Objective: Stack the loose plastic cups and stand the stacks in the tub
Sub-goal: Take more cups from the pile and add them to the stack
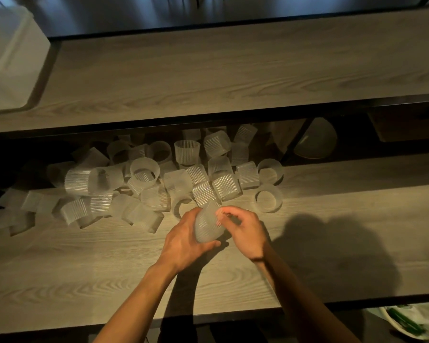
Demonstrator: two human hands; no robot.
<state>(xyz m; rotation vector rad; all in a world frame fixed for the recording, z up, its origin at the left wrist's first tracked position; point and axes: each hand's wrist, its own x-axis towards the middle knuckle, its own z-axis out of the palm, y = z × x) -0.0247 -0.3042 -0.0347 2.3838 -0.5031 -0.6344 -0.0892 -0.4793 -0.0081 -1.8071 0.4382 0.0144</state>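
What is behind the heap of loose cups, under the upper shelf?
More cups sit in the shadow there. To the right is a pale round thing like a bowl, behind a black strut. The upper shelf covers everything farther back.

Ribbed translucent plastic cups; matt wood-grain shelf; white plastic tub

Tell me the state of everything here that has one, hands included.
Held cups: off the lower shelf, blurred, count unclear.
Left hand: grips the held cups.
Right hand: fingers curled on their upper end.
Loose cups: heaped, some upright, some on their sides.
Tub: upper shelf, far left, contents hidden.
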